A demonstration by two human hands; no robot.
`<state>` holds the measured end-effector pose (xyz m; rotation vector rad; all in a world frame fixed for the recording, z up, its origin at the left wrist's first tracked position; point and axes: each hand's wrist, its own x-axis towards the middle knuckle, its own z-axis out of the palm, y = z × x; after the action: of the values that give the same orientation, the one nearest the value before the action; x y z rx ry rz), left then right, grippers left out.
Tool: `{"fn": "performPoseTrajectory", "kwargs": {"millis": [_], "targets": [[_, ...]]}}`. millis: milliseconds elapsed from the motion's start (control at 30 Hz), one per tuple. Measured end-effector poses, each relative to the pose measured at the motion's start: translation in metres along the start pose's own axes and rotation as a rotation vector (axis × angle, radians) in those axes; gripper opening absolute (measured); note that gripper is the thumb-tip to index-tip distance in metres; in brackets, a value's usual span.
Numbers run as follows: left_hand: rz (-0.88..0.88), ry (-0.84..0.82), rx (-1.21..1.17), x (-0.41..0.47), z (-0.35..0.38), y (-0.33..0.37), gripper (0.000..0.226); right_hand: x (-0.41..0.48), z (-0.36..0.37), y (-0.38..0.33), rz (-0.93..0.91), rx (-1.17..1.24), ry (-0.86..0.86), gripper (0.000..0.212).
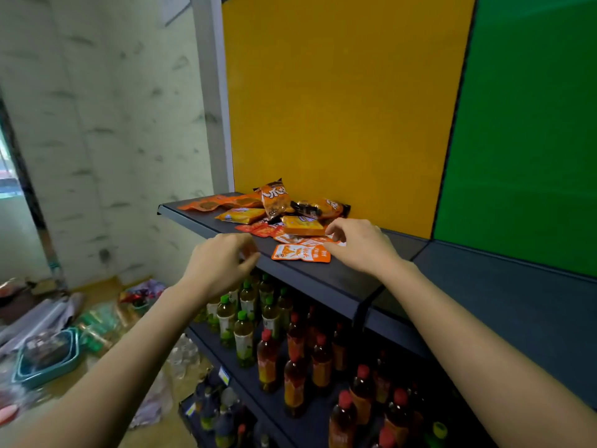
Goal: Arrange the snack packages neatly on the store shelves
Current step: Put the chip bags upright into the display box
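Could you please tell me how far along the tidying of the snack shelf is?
Barely begun. Only the flat orange packets at the back left lie roughly in a row. The right hand reaches the jumbled pile, and the left hand is at the shelf edge; whether either grips a packet is unclear. The overlapping pile is left to sort.

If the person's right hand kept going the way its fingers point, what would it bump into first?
Most likely the yellow-orange packet lying on top of the snack pile, just ahead of the curled fingers of the right hand. Whether they already touch it is unclear from this view.
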<state>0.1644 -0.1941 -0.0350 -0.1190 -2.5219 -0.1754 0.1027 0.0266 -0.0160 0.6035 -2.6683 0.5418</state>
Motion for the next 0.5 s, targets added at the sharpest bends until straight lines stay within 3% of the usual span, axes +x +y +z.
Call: {"fn": "performPoseTrajectory", "kwargs": {"millis": [500], "targets": [[0.013,-0.014,-0.144,0.168,0.115,-0.104,0.025,0.172,0.069,0.039,0.219,-0.121,0.036,0.029]]}}
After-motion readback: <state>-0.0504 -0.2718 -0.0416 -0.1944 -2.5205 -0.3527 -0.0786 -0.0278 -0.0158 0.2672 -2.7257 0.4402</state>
